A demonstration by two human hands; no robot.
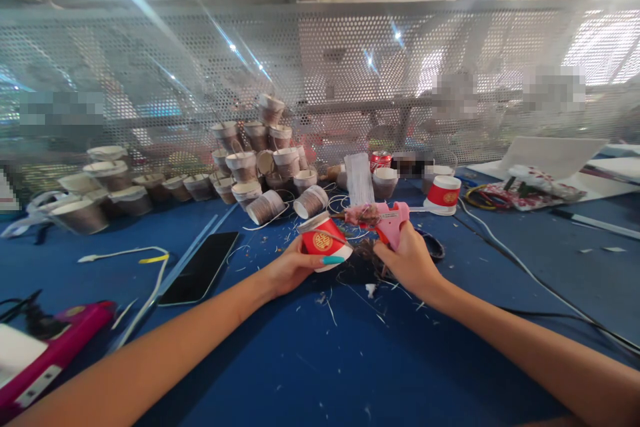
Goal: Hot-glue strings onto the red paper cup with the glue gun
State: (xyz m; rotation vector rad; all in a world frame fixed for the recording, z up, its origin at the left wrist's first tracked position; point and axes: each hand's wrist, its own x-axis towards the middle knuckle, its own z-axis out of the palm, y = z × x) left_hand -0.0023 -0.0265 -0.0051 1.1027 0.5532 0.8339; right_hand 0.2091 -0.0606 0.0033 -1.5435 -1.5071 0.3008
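My left hand (291,265) is wrapped round a red and white paper cup (327,243) with a yellow emblem, tilted on its side above the table. A brownish band of cord or twine runs along the cup's upper part. In my right hand (411,260) is a pink glue gun (395,219), gripped by its handle. The gun's nozzle points left and sits close to the cup's side; whether it touches I cannot tell. Below the gun lies a tangle of brown twine (375,255), partly hidden by my hand.
Several twine-wrapped cups (243,163) are stacked at the back left. A second red and white cup (444,195) stands at the right. A black phone (201,268), a magenta power strip (65,340), a soda can (381,159) and white cables (530,272) lie about the blue table (280,373).
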